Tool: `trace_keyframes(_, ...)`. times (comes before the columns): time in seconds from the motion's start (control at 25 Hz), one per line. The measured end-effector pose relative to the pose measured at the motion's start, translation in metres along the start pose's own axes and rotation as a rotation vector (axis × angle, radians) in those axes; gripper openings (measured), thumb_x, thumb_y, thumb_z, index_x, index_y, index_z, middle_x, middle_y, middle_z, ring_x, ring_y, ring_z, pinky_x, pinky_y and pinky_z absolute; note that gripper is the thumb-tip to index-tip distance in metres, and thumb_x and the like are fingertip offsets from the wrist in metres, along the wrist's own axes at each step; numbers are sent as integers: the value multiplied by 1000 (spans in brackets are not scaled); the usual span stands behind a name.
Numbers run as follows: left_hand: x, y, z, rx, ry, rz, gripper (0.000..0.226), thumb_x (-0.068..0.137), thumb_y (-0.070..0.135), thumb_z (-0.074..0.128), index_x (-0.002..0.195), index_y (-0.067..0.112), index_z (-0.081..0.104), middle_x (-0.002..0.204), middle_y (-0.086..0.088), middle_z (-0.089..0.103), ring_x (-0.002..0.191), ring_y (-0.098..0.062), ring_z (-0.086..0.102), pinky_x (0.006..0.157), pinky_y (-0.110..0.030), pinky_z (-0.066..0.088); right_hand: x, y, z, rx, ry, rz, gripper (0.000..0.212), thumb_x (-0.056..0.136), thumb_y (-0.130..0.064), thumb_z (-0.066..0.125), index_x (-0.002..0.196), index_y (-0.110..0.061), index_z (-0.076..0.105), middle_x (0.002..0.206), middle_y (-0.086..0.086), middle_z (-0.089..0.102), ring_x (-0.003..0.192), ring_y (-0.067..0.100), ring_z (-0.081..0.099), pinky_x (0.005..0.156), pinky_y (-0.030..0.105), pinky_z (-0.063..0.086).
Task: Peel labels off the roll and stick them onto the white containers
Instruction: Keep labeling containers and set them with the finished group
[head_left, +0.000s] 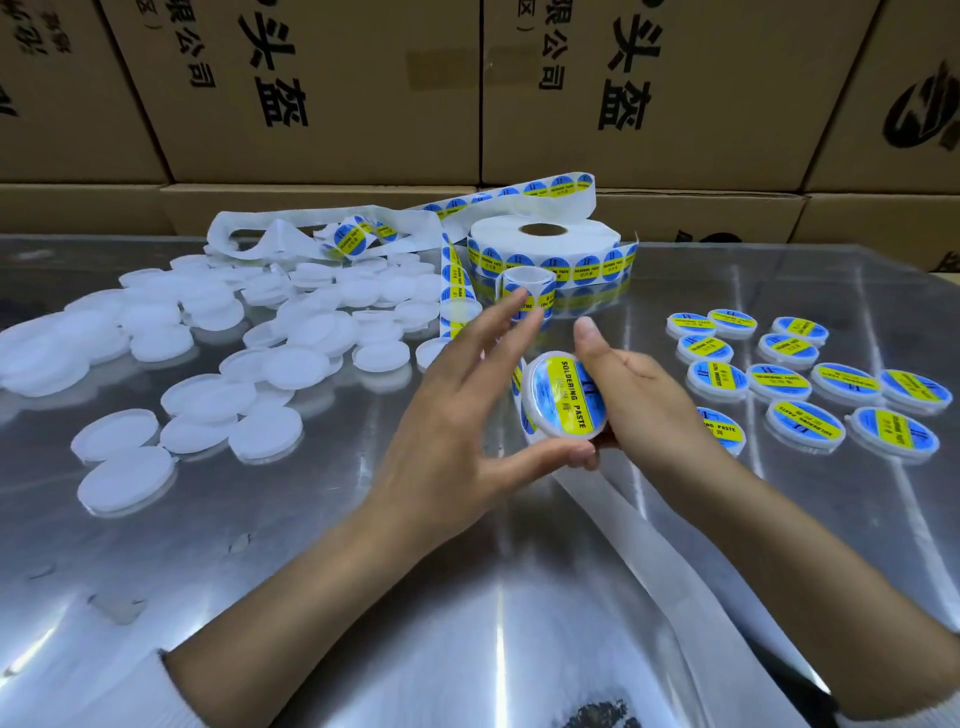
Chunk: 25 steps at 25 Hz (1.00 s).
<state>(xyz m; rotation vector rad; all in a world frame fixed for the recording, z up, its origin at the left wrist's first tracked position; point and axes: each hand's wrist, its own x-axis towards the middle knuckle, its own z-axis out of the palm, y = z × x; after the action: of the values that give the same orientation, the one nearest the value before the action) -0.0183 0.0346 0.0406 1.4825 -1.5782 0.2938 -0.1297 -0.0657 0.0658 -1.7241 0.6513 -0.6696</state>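
Right hand (644, 395) fingers clamp a labelled container (566, 397); left hand (457, 415) fingers spread, thumb touching its rim.

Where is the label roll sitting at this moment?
In the head view the label roll lies flat on the metal table, centre back, before the cardboard boxes, between the unlabelled containers and the labelled ones.

Surface: a shiny metal table (467, 597) carried everything, streaked with glare.
Left: a loose heap of unlabelled white containers (218, 332) lay scattered, some overlapping.
Back centre: the label roll (545, 249) lay flat, its strip of labels (457, 280) trailing forward.
Back left: tangled empty backing paper (270, 234) rested beside the heap.
Right: labelled containers (810, 379) lay near one another, blue-and-yellow faces up.
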Motion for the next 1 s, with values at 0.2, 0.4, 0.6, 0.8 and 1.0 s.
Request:
trace_keyframes(0.2,1,3,3,194,-17,249,45,85,35,61,121,8,62,133,-6,55,131,-25,46,107,-41,38,-2,-4,2,58,43,46,65,96,-50,38,37,-30,56,33,-6,44,27,6,40,32,9,29)
trace_keyframes(0.4,-1,6,7,185,63,358,20,83,16,69,101,10,74,111,-3,70,107,-20,65,88,-40,54,2,0,-1,72,82,74,58,92,-56,39,54,-15,52,34,-4,41,29,8,40,34,11,31)
trace_keyframes(0.6,-4,3,6,157,107,361,12,82,11,71,91,13,77,103,-1,72,100,-14,68,81,-37,56,6,2,1,91,-9,56,47,92,-47,48,55,-18,45,41,-4,38,34,7,37,40,19,31)
trace_keyframes(0.8,-3,-3,6,138,128,334,12,81,12,75,93,11,77,105,-3,72,99,-16,69,81,-38,56,7,6,3,64,-22,-2,52,96,-42,43,48,-20,46,37,-1,34,34,10,31,38,17,27)
trace_keyframes(1.0,3,-27,6,403,-171,-94,66,90,55,40,145,18,35,154,1,28,142,-14,26,114,-33,14,18,17,-13,-44,283,-17,63,100,-44,34,44,-14,37,29,-4,34,29,6,32,33,13,27)
